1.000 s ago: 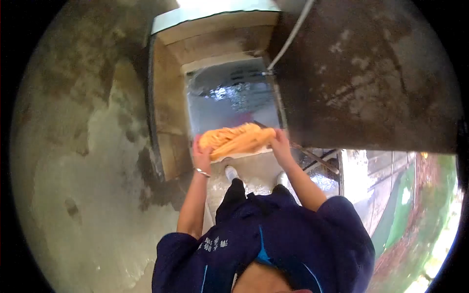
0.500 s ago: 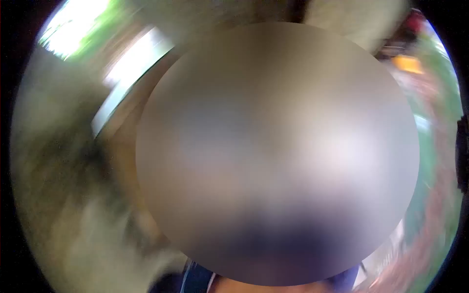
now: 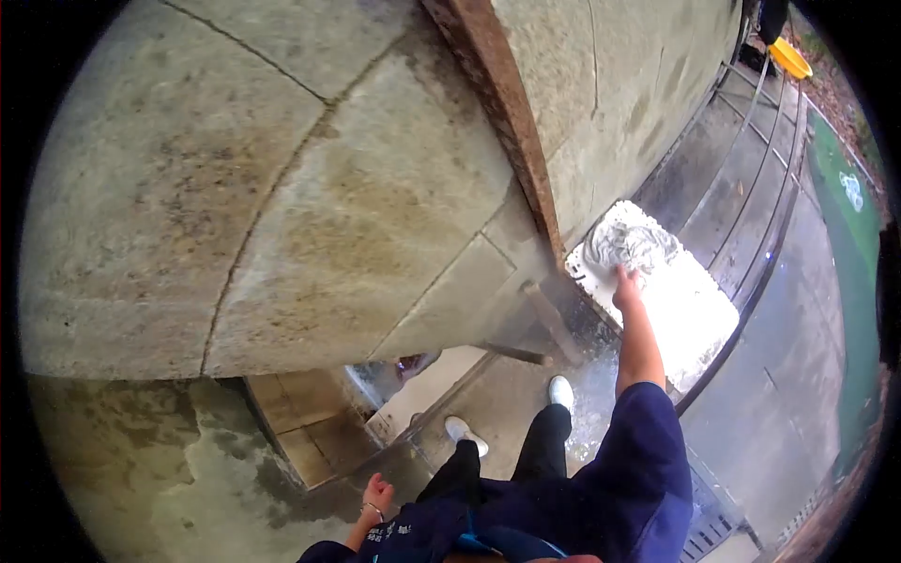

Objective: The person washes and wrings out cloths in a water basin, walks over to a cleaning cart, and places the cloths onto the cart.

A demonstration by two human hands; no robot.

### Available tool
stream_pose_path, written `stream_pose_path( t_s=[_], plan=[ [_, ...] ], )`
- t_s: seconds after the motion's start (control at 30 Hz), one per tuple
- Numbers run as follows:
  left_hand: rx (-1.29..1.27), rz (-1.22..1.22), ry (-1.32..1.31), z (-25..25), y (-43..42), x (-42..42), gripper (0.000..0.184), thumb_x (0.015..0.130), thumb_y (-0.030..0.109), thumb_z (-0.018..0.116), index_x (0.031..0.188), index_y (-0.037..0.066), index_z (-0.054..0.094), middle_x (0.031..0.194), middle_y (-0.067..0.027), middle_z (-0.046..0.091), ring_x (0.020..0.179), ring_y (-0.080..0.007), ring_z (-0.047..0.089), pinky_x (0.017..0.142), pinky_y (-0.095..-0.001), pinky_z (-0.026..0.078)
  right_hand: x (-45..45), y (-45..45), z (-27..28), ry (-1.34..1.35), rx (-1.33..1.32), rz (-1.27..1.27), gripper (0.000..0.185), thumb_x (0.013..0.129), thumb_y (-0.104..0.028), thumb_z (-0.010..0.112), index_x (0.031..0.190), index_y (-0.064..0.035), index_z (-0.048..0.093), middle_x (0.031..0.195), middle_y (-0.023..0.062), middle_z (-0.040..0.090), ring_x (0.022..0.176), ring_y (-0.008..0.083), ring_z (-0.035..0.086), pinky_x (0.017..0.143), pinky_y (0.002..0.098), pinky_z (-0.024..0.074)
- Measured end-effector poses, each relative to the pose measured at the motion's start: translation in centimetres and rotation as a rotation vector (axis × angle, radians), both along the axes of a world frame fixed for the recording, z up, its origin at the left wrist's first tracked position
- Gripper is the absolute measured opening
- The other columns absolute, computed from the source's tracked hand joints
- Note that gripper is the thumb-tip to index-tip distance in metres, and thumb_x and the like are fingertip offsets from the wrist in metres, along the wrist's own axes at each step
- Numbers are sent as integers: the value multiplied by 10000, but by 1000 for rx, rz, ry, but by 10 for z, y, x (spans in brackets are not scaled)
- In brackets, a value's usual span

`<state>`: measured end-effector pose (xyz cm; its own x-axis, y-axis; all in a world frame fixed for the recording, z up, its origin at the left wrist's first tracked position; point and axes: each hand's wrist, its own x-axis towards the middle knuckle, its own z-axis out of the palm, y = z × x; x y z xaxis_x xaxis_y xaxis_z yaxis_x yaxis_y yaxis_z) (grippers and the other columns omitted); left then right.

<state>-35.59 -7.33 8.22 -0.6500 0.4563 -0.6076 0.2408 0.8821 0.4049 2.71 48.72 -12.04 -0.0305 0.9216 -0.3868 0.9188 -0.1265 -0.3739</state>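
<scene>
One trough of water; right hand against pale cloth, grip unclear; left hand slack, empty

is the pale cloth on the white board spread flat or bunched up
Bunched up: the pale cloth lies in swirling creases at the right hand.

Flat grey daylight here; white board right of centre blown out, pale cloth folds soft-edged. Wet floor glinting, lower centre. Lower left dimmer. Round lens edge, black corners, dark rail bowing at right.
</scene>
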Motion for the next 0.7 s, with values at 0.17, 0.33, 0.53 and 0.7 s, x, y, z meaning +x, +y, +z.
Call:
stream_pose_path(
  t_s=[0.17, 0.33, 0.53, 0.7],
  plan=[
    [-206, -109, -15, -23, -60, 18, 575, 710, 241, 550, 1157, -6, 286, 910, -113, 541, 839, -201, 519, 744, -289, 407, 12, -41, 9, 81, -4, -70, 230, 684, -193, 487, 857, -43, 466, 853, 230, 495, 806, 378, 495, 708, 427, 402],
    [-129, -30, -51, -68, -84, 18, 608, 686, 249, 566, 1170, 2, 292, 1017, -169, 504, 924, -232, 497, 785, -307, 394, 13, -113, 55, 148, -140, -113, 463, 620, -276, 525, 932, 61, 469, 856, 259, 530, 852, 361, 513, 735, 385, 407],
    [22, 106, -130, -25, -24, 10, 582, 658, 274, 552, 1152, 31, 360, 1043, -180, 489, 889, -245, 515, 768, -314, 408, -35, -203, 65, 116, -153, -74, 434, 641, -306, 506, 894, 45, 475, 912, 257, 510, 879, 372, 485, 760, 396, 386],
    [207, 247, -137, -86, -66, -31, 568, 672, 290, 539, 1146, 25, 372, 1067, -178, 476, 914, -260, 506, 793, -316, 396, -173, -249, 123, 331, -414, 13, 413, 580, -293, 584, 793, 48, 488, 634, 149, 525, 583, 214, 532, 500, 336, 417]
  ],
)
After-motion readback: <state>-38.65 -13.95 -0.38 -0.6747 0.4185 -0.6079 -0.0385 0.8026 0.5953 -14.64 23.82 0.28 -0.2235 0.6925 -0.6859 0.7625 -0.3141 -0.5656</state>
